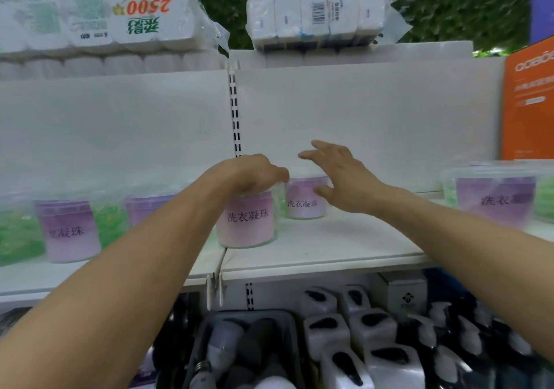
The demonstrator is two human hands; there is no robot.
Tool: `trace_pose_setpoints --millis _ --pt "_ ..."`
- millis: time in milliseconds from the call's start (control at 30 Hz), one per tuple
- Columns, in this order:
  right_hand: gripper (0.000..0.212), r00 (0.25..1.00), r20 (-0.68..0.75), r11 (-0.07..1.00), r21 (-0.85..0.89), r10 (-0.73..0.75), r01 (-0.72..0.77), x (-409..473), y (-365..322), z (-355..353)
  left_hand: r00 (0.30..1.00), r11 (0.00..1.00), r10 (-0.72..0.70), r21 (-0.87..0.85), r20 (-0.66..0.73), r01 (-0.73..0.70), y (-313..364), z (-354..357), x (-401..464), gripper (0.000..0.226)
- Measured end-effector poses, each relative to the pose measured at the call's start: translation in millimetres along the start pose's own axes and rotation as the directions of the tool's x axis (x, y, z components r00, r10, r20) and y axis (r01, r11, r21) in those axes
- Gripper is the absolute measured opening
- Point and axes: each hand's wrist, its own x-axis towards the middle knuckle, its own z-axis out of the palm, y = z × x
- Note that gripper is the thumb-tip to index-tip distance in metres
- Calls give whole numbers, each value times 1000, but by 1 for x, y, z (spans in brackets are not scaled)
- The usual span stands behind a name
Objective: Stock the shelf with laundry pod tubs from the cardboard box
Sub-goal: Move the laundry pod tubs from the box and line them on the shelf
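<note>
left hand [254, 175] grips front tub [246, 220] lid | right hand [335, 172] spread, empty, over rear tub [305, 198]

Lid of the front tub [246, 220] hidden under the left hand [254, 175], rear tub [305, 201] partly behind the right hand [338, 175], far-left tub [70, 232] blurred, orange box [529, 103] cut off at the right edge

Five laundry pod tubs [245, 220] stand on the shelf [329, 250], two tissue packs [317, 19] on top.

A shop: white slotted shelf [329, 247] with tubs [245, 220], tissue packs [314, 19] at 12 o'clock, pump bottles [371, 328] at 6.
</note>
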Motion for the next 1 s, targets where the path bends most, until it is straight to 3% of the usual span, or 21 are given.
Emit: trace_pose_setpoints --millis 67,133,167,267,333,500,633,733,867,1000 --pt "56 993 -115 999 33 -5 9 -20 -1 -13 961 997 82 8 -266 -83 1 2 -6 39" --pt "43 995 -96 1000 0 27 -28 -36 5 -26 814 988 154 115 -560 -107 4 5 -22 34" --pt "37 996 -63 998 -8 58 -59 -43 9 -32 765 983 176 145 -619 -108 5 7 -31 34" --pt "30 989 1 989 -18 149 -149 -63 21 -47 789 990 135 44 -599 -136 -4 22 -47 31" --pt "31 978 -48 971 -116 204 -208 -75 28 -59 798 987 105 -34 -593 -155 -11 32 -53 28" --pt "32 912 -142 875 -256 386 -410 -100 55 -96 731 979 140 -16 -668 -201 -12 43 -65 26" --pt "45 832 -46 823 -126 553 -554 -113 84 -115 725 978 145 -15 -673 -210 -12 43 -68 26" --pt "49 839 -9 839 -2 544 -544 -121 90 -115 728 976 131 -39 -673 -212 -10 43 -70 25" --pt "23 886 11 884 53 464 -464 -123 74 -108 746 979 110 -57 -657 -195 -7 41 -70 27" --pt "46 940 42 940 12 340 -341 -111 39 -94 772 979 117 -56 -625 -194 -11 40 -70 26"
